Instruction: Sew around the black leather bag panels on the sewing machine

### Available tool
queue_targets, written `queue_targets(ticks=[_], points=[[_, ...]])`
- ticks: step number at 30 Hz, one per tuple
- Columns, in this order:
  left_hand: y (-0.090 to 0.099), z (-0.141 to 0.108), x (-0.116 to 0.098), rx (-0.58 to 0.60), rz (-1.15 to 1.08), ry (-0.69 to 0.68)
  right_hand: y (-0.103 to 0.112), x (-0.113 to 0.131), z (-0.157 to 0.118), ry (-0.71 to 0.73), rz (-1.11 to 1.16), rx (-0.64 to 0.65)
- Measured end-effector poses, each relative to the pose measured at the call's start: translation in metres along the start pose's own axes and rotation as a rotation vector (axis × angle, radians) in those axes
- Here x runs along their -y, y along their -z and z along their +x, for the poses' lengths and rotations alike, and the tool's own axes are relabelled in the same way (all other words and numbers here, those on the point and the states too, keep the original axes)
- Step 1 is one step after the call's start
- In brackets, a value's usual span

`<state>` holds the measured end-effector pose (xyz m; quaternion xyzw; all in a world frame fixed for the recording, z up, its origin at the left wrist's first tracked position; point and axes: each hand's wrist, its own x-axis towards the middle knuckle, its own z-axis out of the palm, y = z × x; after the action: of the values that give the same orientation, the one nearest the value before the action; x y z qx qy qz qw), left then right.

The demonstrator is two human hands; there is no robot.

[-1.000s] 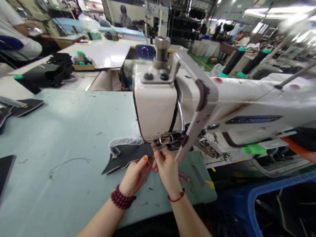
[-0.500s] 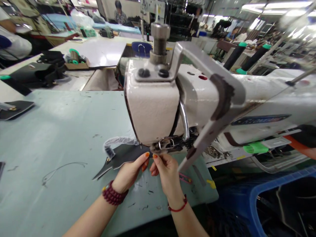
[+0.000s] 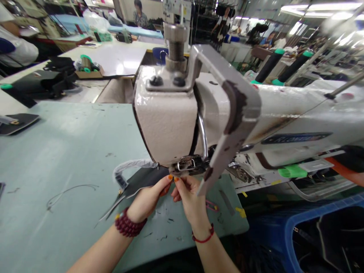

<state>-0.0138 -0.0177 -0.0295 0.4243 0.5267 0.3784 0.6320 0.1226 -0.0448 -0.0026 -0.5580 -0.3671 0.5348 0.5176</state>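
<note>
A single head-worn view, directed forward and down from the operator's side of the sewing machine (image 3: 167, 121). The lens stands close before the machine and above its head, whose top plate is visible. The left hand (image 3: 148, 197) and right hand (image 3: 189, 201) appear at near range below that head; the distance behind the machine seems somewhat blurred.

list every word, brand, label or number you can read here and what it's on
"LOM", mid-word, on the blue nameplate of the sewing machine; the letters around it are too blurred to be sure of.
Any markings on the white machine behind are too small to read.
</note>
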Motion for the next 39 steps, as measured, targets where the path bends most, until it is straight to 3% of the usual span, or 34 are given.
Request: queue_targets(ticks=[9, 18, 27, 35, 39], points=[[-0.002, 0.009, -0.009, 0.027, -0.004, 0.049, -0.001, -0.001, 0.002, 0.034, -0.07, -0.005], [-0.01, 0.011, -0.028, -0.015, -0.082, 0.095, -0.004, -0.007, -0.025, -0.032, -0.039, 0.093], [-0.012, 0.02, -0.015, -0.003, -0.227, 0.032, -0.005, -0.013, -0.04, -0.074, -0.044, 0.153], [-0.02, 0.013, -0.022, -0.089, -0.265, 0.015, -0.002, -0.014, -0.045, -0.09, -0.051, 0.197], [-0.026, 0.004, -0.026, -0.177, -0.176, 0.066, -0.002, -0.015, -0.046, -0.09, -0.048, 0.216]])
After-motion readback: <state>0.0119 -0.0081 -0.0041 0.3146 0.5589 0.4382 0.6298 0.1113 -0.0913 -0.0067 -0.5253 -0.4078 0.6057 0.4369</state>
